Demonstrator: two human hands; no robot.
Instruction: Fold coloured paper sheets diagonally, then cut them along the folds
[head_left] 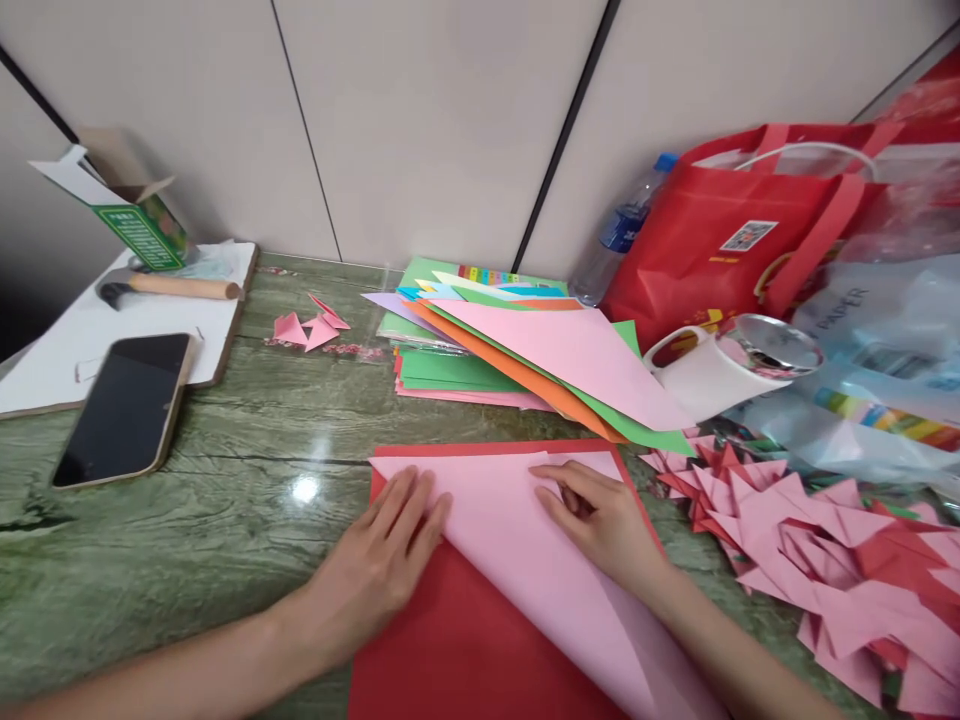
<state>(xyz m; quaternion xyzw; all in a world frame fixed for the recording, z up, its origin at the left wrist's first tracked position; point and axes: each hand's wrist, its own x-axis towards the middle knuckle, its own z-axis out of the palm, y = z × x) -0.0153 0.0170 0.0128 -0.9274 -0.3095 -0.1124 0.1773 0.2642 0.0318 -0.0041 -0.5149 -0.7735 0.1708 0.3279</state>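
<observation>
A large sheet of pink paper lies folded over diagonally on top of red paper. My left hand rests on its upper left part, fingers stretched out flat near the corner and the slanting fold. At the sheet's upper edge, my right hand is closed, thumb and forefinger together at the edge of the folded layer. The pink paper runs beneath my right wrist and out of view at the bottom. The red paper shows along the top edge and below the fold.
Behind lies a stack of coloured paper. Folded pink and red paper pieces crowd the right, near a tipped white mug, a bottle and a red bag. At left are a phone, a hammer and a box.
</observation>
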